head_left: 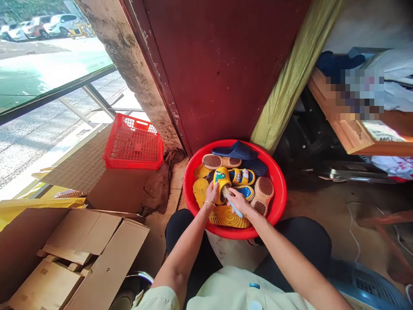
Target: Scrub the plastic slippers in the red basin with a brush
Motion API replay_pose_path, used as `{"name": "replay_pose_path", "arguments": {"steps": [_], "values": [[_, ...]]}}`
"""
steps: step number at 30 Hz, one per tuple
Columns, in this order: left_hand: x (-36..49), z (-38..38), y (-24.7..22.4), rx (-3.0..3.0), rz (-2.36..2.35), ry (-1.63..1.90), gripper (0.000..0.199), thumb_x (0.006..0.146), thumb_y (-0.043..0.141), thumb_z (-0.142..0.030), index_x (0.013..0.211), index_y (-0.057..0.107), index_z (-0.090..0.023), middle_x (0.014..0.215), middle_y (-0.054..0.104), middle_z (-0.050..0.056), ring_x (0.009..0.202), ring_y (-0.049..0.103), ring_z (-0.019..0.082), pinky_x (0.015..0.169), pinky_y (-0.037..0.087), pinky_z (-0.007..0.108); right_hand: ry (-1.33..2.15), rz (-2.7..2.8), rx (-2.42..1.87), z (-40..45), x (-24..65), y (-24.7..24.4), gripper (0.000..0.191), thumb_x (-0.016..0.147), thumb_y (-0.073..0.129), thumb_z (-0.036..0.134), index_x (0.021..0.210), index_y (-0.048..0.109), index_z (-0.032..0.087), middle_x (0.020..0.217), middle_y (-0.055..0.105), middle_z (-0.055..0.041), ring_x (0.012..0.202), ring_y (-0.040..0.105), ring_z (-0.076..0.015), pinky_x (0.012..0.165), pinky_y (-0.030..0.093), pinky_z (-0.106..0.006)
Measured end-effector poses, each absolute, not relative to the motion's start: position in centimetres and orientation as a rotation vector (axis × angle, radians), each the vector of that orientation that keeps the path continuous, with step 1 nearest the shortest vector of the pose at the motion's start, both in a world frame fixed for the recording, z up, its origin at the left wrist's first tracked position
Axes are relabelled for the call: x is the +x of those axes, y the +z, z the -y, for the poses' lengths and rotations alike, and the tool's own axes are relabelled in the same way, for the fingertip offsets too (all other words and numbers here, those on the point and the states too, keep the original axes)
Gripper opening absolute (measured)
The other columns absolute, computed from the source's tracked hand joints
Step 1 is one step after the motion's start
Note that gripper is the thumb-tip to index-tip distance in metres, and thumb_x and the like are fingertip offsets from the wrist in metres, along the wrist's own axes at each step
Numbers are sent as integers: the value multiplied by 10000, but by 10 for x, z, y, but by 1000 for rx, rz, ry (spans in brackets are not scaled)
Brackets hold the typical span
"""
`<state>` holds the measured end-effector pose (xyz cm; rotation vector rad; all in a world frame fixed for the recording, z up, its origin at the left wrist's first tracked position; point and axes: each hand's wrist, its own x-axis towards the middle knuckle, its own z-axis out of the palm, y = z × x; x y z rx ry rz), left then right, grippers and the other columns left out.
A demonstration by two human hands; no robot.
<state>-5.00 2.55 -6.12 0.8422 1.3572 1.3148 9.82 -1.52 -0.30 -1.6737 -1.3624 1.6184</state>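
A round red basin (281,189) full of slippers and sandals stands between my knees. My left hand (212,193) is closed on a yellow slipper with a green cartoon figure (222,175), holding it upright over the others. In my right hand (238,201) is a brush with a light blue handle (235,207), its bristles at the slipper's opening. Around them lie a dark blue slipper (237,150), yellow and blue sandals (242,176), beige shoes with brown sole patches (264,193) and a yellow sole (229,216) turned up.
A red crate (135,144) sits on cardboard at the left. Nearer is an open cardboard box (109,254) with wood pieces. A dark red door (222,69) stands behind the basin, a yellow-green curtain (290,77) beside it. At the right are a wooden shelf (364,142) and a blue fan (371,284).
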Motion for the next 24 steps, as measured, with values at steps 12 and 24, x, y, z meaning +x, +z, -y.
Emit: {"name": "replay_pose_path", "arguments": {"steps": [12, 24], "values": [[-50, -33, -67, 645, -1241, 1385, 734, 753, 679, -678, 1298, 622, -191, 1228, 702, 102, 1082, 680, 240, 920, 561, 361, 1855, 1930, -1503, 42, 170, 26, 583, 906, 570, 340, 1478, 513, 246, 583, 615, 43, 346, 493, -77, 350, 366, -172], [-44, -21, -39, 718, -1223, 1167, 740, 636, 847, -495, 1241, 610, -142, 1037, 735, 122, 854, 715, 234, 804, 594, 399, 1716, 1291, -1440, 74, 246, 38, 856, 808, 646, 497, 1550, 358, 179, 618, 630, 48, 328, 457, -87, 330, 353, -204]]}}
